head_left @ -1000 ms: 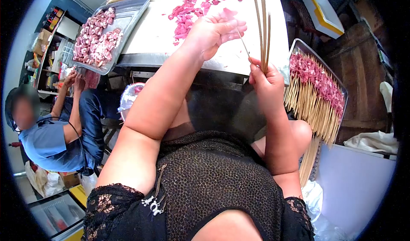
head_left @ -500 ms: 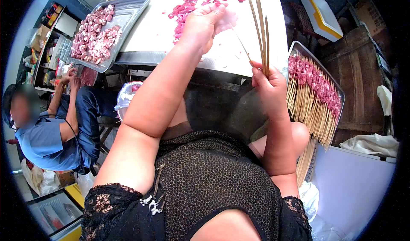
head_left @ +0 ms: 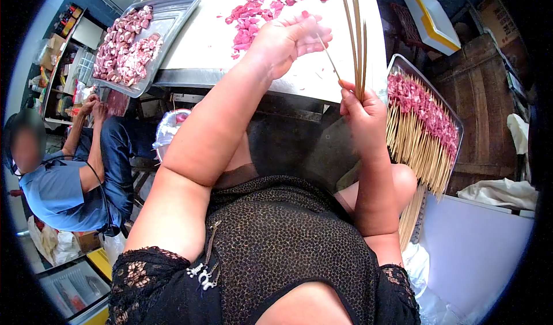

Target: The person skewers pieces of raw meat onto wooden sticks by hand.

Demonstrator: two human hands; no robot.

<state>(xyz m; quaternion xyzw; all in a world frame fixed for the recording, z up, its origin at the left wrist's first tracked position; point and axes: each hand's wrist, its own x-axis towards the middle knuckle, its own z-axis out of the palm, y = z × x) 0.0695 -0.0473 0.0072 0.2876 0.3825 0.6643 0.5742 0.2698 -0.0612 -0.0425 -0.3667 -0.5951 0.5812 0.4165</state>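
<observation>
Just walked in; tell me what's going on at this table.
A person's right hand holds a bunch of skewers, with one thin skewer angled toward the fingers of the left hand. Whether those fingers grip its tip is hard to tell. Loose meat lies on the white table. Skewers loaded with meat fill a tray at the right, while more meat pieces sit in a tray at the left.

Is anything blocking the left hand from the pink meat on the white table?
Nothing I can see. The left hand appears close beside the pink meat on the white table; the brown skewers, held in the right hand, are off to the other side.
</observation>
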